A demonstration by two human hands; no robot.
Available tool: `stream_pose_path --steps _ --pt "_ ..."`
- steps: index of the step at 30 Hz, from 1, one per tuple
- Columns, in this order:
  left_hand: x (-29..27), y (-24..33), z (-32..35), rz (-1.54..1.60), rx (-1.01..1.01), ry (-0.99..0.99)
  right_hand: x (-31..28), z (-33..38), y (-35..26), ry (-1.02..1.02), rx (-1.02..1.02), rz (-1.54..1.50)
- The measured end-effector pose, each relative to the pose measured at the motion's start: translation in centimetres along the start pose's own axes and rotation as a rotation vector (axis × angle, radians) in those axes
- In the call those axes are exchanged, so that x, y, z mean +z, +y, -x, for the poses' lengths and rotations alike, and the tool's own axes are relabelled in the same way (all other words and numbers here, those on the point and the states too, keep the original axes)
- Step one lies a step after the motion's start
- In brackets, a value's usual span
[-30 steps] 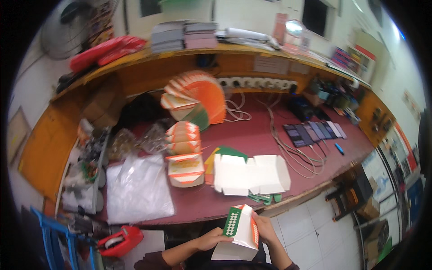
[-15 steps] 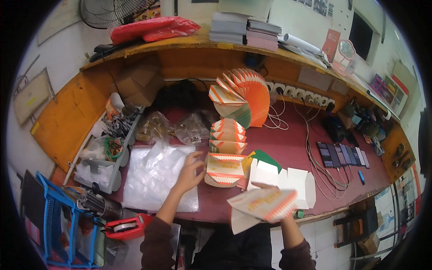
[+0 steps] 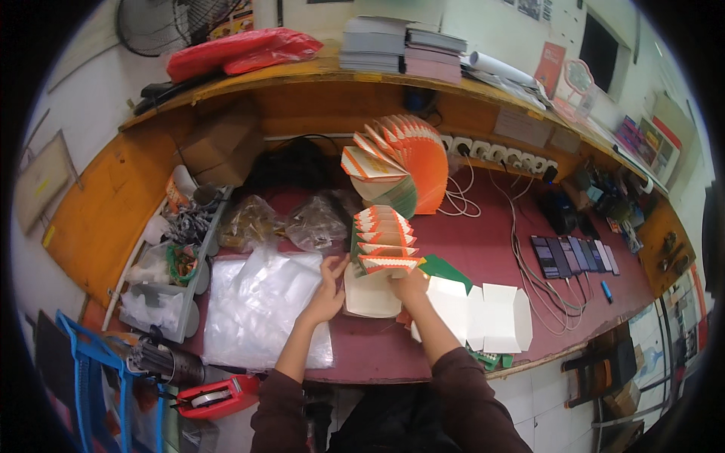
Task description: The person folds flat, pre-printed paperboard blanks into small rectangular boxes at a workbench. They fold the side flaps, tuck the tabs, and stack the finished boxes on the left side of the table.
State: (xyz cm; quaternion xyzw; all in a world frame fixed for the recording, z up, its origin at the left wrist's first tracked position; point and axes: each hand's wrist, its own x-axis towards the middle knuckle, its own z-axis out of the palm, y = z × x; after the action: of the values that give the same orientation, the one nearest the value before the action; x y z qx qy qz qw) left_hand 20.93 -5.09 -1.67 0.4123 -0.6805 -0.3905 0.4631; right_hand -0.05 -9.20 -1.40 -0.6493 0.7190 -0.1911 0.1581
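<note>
My left hand (image 3: pixel 329 285) and my right hand (image 3: pixel 411 285) hold a cream and orange folded box (image 3: pixel 371 296) from either side, at the near end of a row of like boxes (image 3: pixel 381 235) on the dark red table (image 3: pixel 483 234). Behind that row stands a curved fan of more orange boxes (image 3: pixel 396 162). Flat white unfolded cartons (image 3: pixel 483 317) lie to the right of my right forearm, on a green card (image 3: pixel 444 266). A pile of clear plastic bags (image 3: pixel 260 302) lies left of my left hand.
A grey tray of odds and ends (image 3: pixel 170 260) stands at the left edge. A red tape dispenser (image 3: pixel 215 396) and blue frame (image 3: pixel 87 370) sit below it. Dark phones (image 3: pixel 574 257), cables (image 3: pixel 529 264) and a power strip (image 3: pixel 498 155) fill the right. A shelf (image 3: pixel 317 72) carries paper stacks.
My hands held a box near my body below the table edge. My left hand then reached to the row, and now both hands have the box at the row's near end.
</note>
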Motion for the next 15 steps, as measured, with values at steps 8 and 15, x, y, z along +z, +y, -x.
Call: stream_pose_path --steps 8,15 --pt "2.7 -3.5 0.1 0.246 -0.333 0.364 -3.6 1.9 2.3 -0.208 -0.282 -0.285" --pt "4.0 1.8 4.4 -0.035 -0.13 0.887 -12.2 13.0 18.2 0.387 0.4 0.095"
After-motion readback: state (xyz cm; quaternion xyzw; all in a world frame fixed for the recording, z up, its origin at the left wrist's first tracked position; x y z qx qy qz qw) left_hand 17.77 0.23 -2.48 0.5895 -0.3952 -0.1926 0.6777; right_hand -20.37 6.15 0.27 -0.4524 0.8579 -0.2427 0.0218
